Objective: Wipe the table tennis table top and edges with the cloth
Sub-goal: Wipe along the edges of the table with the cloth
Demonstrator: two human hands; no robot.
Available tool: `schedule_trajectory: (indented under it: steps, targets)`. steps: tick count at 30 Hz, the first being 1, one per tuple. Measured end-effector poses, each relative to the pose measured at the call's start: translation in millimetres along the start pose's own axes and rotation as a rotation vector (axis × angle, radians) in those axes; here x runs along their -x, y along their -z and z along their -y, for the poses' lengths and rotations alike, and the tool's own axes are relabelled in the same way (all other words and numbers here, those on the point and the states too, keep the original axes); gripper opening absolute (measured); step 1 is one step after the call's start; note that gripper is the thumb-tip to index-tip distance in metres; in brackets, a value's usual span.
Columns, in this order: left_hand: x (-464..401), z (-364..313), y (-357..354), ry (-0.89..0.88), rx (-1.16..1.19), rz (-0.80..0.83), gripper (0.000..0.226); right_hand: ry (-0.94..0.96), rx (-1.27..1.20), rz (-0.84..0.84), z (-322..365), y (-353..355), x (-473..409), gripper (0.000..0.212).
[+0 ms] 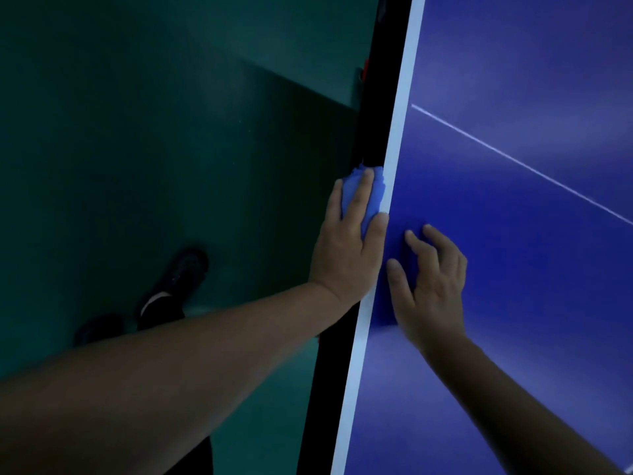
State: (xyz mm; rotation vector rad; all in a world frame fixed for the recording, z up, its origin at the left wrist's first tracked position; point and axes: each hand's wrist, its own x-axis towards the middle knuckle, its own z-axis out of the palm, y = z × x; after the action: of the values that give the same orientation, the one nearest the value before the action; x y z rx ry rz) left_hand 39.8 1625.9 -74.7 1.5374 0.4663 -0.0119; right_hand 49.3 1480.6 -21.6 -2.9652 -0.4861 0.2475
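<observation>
1. Because the blue cloth (368,195) is bunched into a small wad against the black side edge (371,138) of the table tennis table, just outside the white sideline (397,138), it could slip out from under the left hand (346,255) and drop to the floor; only the straight fingers (363,190) laid over it and the thumb at the sideline pin it there.
2. The wad covers little of the edge, so I judge that a fast stroke along it would leave streaks untouched, or let the cloth roll up further.
3. The right hand (431,279) rests on the blue tabletop (513,234) just inside the sideline, beside the left hand, its fingers spread and lightly bent, holding nothing. If it bears weight while the left arm pushes, it could smear the surface already meant to be clean.
4. Leaning far over the sideline could also bring the forearm onto the tabletop, or cost the person their footing.
5. The tabletop is smooth, matte blue with soft glare, and a thin white centre line (513,162) runs away from the sideline across it.
6. Outside the sideline lies a dark green floor (154,149), dimly lit, with a darker band across it; a black shoe (185,269) and part of another stand on it, well apart from the table's edge.
</observation>
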Motion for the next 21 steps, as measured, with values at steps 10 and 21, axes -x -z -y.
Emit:
schedule_trajectory:
  steps: [10,21]
  targets:
    - [52,7,-4,0.056,0.029,0.057,0.051,0.115,0.012,0.005,-8,23,-209,0.057]
    - [-170,-36,11,-0.062,-0.091,-0.023,0.056,0.075,0.003,-0.045,0,13,-232,0.059]
